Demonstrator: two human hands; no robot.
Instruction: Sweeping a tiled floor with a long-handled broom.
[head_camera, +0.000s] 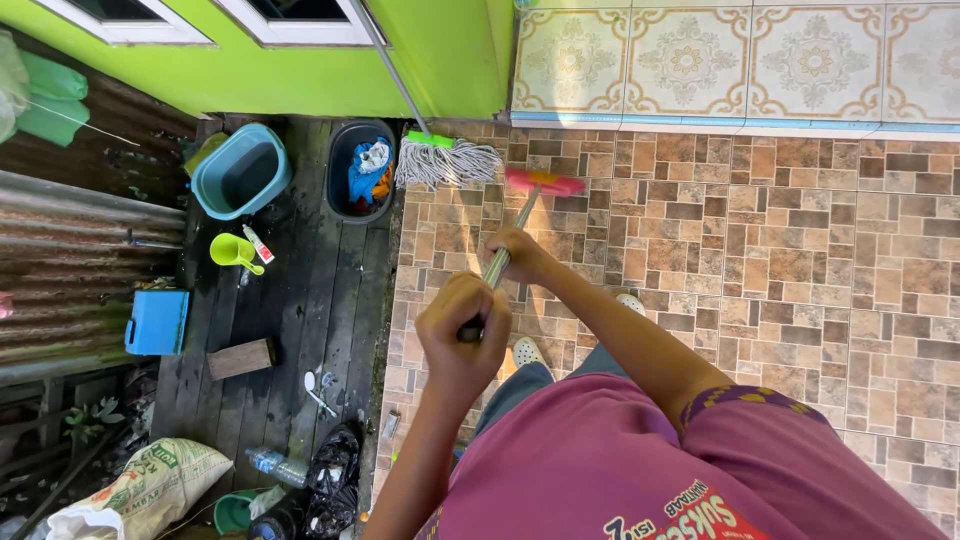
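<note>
We see left hand (462, 335) and right hand (520, 255), both grips closed on the broom (520, 215) handle; pink broom head on tiled floor (780, 260), just beside string mop (445, 160).

A string mop (447, 160) leans beside a black bucket (361, 170) and blue basin (241, 171).

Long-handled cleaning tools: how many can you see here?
2. The pink-headed broom is gripped by both hands on the tiled floor; the white string mop leans against the green wall.
</note>
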